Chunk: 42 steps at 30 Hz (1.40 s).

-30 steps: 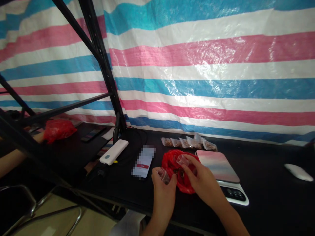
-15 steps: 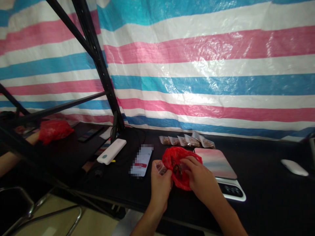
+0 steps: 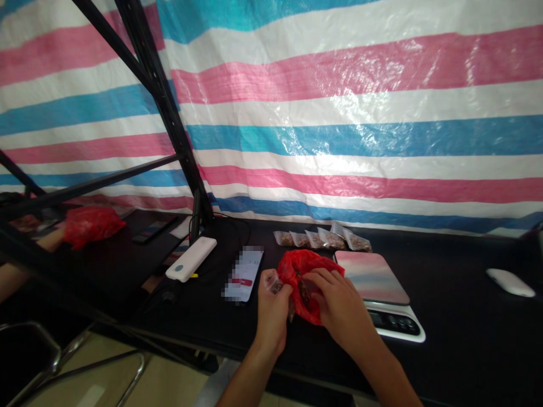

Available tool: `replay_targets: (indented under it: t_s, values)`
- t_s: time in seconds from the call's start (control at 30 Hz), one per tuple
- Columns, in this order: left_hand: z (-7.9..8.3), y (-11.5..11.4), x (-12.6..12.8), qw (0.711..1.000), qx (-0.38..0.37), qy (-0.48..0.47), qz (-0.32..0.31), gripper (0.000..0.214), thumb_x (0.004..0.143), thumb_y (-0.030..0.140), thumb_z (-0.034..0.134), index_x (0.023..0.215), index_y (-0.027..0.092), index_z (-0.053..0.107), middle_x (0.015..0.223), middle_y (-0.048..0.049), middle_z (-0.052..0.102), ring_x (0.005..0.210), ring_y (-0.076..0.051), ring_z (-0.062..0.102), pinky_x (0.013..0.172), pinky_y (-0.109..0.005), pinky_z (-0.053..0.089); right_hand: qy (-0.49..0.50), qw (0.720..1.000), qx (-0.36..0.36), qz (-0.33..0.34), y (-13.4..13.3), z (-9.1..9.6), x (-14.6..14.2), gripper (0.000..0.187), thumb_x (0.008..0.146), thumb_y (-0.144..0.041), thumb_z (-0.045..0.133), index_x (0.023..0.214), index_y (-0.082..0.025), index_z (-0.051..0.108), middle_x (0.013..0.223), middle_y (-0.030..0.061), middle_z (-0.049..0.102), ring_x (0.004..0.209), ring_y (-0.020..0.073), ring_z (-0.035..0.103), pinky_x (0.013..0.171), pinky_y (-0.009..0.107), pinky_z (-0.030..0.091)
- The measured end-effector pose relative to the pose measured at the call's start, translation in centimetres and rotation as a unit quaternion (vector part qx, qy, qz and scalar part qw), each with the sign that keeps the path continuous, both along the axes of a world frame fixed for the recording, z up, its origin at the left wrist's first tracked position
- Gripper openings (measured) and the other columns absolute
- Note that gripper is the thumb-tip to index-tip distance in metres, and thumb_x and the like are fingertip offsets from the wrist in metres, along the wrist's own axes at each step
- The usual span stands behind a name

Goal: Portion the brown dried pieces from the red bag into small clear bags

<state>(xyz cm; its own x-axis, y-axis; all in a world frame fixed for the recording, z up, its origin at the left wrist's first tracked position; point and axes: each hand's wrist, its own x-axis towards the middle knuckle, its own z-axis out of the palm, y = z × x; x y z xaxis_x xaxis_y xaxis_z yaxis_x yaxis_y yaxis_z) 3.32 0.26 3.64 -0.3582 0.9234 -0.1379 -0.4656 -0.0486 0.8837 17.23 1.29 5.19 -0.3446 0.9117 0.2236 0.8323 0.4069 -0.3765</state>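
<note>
My left hand is closed around a small clear zip bag; its lower tip, with brown contents, pokes out below my fingers. Beside it a red plastic bag sits open on the black table, with dark brown dried bits inside. The fingers of my right hand are bent together over the mouth of the red bag, close to those bits. Whatever is between these fingertips is hidden. Just right of the red bag stands a white kitchen scale with a pinkish plate.
Several filled clear bags lie in a row behind the red bag. A phone and a white power bank are to the left, a white mouse far right. Past the black metal frame, another person's arm touches a red bag.
My right fingers have shifted slightly left in the red bag's mouth. The lower tip of the small bag now shows beneath my left hand. The view has tilted a little.
</note>
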Motion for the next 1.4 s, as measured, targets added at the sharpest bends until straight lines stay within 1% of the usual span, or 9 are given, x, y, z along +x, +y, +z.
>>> replay_targets:
  t_s: [0.17,0.37,0.5,0.63,0.73,0.83,1.0,1.17,1.4]
  values:
    - [0.4,0.0,-0.2,0.999,-0.005,-0.045,-0.003,0.033,0.057,0.013,0.069,0.079,0.022,0.047,0.066,0.0088,0.053,0.057,-0.008,0.051,0.054,-0.018,0.041,-0.024,0.999,0.024,-0.016,-0.1,0.2,0.2,0.047,0.085,0.0,0.055,0.12,-0.027,0.071,0.127,0.0027,0.07,0.114,0.0269,0.058,0.096,0.04,0.039]
    - [0.2,0.0,-0.7,0.999,-0.011,-0.038,-0.017,0.03,0.058,0.013,0.067,0.077,0.022,0.048,0.065,0.0086,0.052,0.055,-0.008,0.048,0.054,-0.019,0.04,-0.061,0.995,0.027,-0.076,-0.3,0.3,0.0,0.033,0.091,-0.011,0.058,0.119,-0.023,0.071,0.121,0.0081,0.07,0.114,0.0288,0.06,0.093,0.042,0.041]
    - [0.0,0.0,-0.7,0.999,-0.007,-0.022,-0.043,0.026,0.057,0.01,0.064,0.076,0.021,0.051,0.068,0.0063,0.053,0.059,-0.01,0.05,0.055,-0.02,0.04,-0.047,0.995,0.033,-0.082,-0.2,0.6,0.1,0.038,0.088,-0.008,0.056,0.12,-0.022,0.071,0.123,0.0086,0.068,0.117,0.0283,0.058,0.094,0.04,0.042]
    - [0.2,-0.3,-0.7,0.994,0.027,0.101,-0.024,0.021,0.061,0.007,0.058,0.074,0.022,0.052,0.07,0.0049,0.051,0.064,-0.012,0.048,0.061,-0.022,0.04,-0.048,0.995,0.035,-0.078,-0.1,0.5,0.3,0.04,0.085,-0.005,0.056,0.118,-0.021,0.072,0.121,0.0099,0.067,0.116,0.0294,0.058,0.095,0.042,0.042]
    - [0.3,-0.5,-0.9,0.969,0.085,0.23,0.016,0.022,0.063,0.002,0.055,0.073,0.022,0.051,0.07,0.0047,0.047,0.067,-0.013,0.045,0.065,-0.022,0.038,-0.023,0.996,0.054,-0.073,-0.1,0.2,0.3,0.038,0.087,-0.006,0.054,0.117,-0.022,0.072,0.12,0.0101,0.068,0.114,0.0282,0.059,0.093,0.041,0.043]
    - [0.1,-0.4,-1.2,0.957,0.109,0.269,0.018,0.026,0.062,0.0,0.054,0.075,0.022,0.053,0.073,0.004,0.047,0.069,-0.014,0.045,0.066,-0.023,0.038,0.014,0.994,0.076,-0.075,-0.2,0.1,0.0,0.039,0.089,-0.008,0.053,0.12,-0.024,0.07,0.12,0.0094,0.067,0.114,0.0263,0.06,0.092,0.039,0.043]
    - [-0.6,0.1,-1.7,0.975,0.073,0.202,-0.048,0.021,0.063,0.005,0.054,0.075,0.022,0.052,0.072,0.0038,0.052,0.068,-0.014,0.049,0.065,-0.023,0.042,0.019,0.994,0.066,-0.087,-0.4,0.1,-0.9,0.037,0.091,-0.012,0.055,0.123,-0.022,0.069,0.119,0.01,0.067,0.11,0.0266,0.061,0.093,0.039,0.043]
    - [-0.3,0.2,-1.5,0.983,0.05,0.166,-0.055,0.018,0.064,0.009,0.055,0.077,0.021,0.051,0.072,0.0042,0.055,0.065,-0.012,0.05,0.062,-0.021,0.042,0.0,0.997,0.037,-0.073,-0.4,-0.1,-1.6,0.035,0.093,-0.014,0.056,0.125,-0.02,0.069,0.12,0.0115,0.068,0.11,0.0286,0.061,0.095,0.041,0.043]
    - [0.7,-0.1,-1.2,0.992,0.042,0.103,-0.053,0.022,0.062,0.009,0.059,0.08,0.022,0.053,0.073,0.0042,0.058,0.064,-0.011,0.053,0.061,-0.019,0.043,0.046,0.996,0.026,-0.066,-0.3,-0.3,-1.5,0.034,0.093,-0.014,0.056,0.124,-0.02,0.069,0.121,0.0106,0.07,0.109,0.027,0.063,0.096,0.041,0.042]
